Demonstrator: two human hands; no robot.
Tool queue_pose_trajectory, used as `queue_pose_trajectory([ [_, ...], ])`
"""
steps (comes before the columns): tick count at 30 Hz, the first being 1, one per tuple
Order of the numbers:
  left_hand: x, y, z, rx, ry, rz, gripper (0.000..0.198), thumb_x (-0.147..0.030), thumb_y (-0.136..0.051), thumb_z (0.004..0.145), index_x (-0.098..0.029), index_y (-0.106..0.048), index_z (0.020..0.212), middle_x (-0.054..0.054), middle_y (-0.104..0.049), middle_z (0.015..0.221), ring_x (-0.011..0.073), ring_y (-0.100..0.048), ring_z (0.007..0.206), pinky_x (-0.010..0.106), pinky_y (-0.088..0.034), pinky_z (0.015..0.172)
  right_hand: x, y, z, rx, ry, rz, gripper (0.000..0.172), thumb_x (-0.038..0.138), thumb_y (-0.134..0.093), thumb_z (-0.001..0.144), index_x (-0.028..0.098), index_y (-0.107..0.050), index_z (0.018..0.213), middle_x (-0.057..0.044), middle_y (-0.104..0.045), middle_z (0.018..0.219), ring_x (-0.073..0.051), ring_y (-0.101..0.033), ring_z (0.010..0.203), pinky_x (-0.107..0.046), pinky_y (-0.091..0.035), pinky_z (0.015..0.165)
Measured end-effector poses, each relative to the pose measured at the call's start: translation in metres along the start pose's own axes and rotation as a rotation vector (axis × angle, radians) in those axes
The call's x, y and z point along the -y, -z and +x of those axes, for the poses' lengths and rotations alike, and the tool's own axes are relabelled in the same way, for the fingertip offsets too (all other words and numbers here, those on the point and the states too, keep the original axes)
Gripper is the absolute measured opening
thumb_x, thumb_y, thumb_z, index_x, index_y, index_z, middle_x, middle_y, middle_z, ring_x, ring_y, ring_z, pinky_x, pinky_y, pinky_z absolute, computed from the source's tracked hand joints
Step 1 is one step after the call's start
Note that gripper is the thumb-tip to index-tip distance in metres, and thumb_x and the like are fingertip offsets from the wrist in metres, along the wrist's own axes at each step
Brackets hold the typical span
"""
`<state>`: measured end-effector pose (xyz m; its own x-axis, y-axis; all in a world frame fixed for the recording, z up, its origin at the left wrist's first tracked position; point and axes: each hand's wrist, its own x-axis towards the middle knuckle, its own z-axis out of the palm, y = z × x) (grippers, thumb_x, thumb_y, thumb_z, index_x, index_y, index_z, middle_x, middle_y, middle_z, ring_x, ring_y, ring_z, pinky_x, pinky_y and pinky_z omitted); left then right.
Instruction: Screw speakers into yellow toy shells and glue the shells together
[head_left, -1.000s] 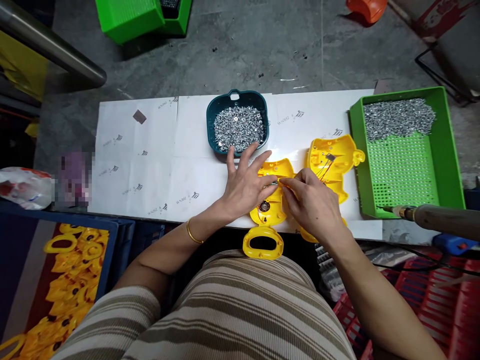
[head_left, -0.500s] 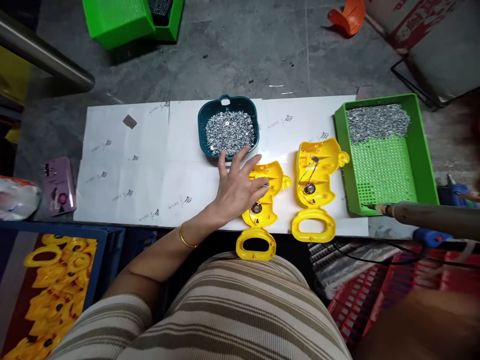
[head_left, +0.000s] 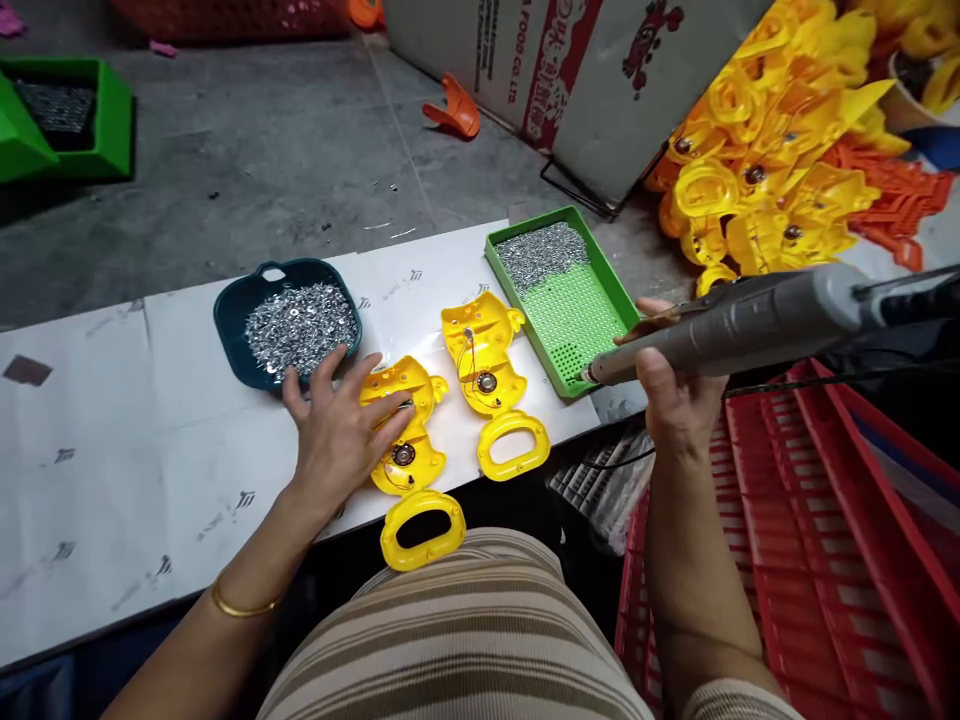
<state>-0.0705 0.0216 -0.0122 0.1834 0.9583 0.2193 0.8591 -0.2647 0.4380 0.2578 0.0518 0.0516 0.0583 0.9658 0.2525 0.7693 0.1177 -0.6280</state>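
My left hand [head_left: 339, 432] lies flat, fingers spread, on the near yellow plastic shell [head_left: 409, 455], which has a round speaker and a loop handle over the table edge. A second yellow shell [head_left: 489, 385] with wires lies just to its right. My right hand [head_left: 671, 385] is wrapped round a grey electric screwdriver [head_left: 739, 325], held in the air to the right of the table, its tip near the corner of the green tray [head_left: 571, 318]. A dark teal bowl [head_left: 229, 335] of small silver screws sits beyond my left fingers.
White paper sheets [head_left: 150, 450] cover the table. The green tray holds screws at its far end. A red crate [head_left: 810, 560] stands at my right. A heap of yellow and orange shells [head_left: 780, 150] and a cardboard box [head_left: 570, 70] lie beyond.
My right hand left the shell, swung right and took hold of the screwdriver, lifting it. My head turned right. My left hand stays on the near shell.
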Motion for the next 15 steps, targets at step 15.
queue_pose_trajectory([
  [15, 0.003, 0.001, -0.002, 0.101, 0.009, 0.101, 0.020, -0.043, -0.058, 0.092, -0.037, -0.077, 0.093, -0.001, -0.057, 0.138, 0.0427, -0.032, 0.139, 0.075, -0.013, 0.108, -0.013, -0.031, 0.022, -0.532, 0.099, 0.802, 0.023, 0.046, -0.064, 0.079, 0.027, -0.057, 0.089, 0.009, -0.044, 0.052, -0.011, -0.044, 0.041, -0.032, -0.052, 0.053],
])
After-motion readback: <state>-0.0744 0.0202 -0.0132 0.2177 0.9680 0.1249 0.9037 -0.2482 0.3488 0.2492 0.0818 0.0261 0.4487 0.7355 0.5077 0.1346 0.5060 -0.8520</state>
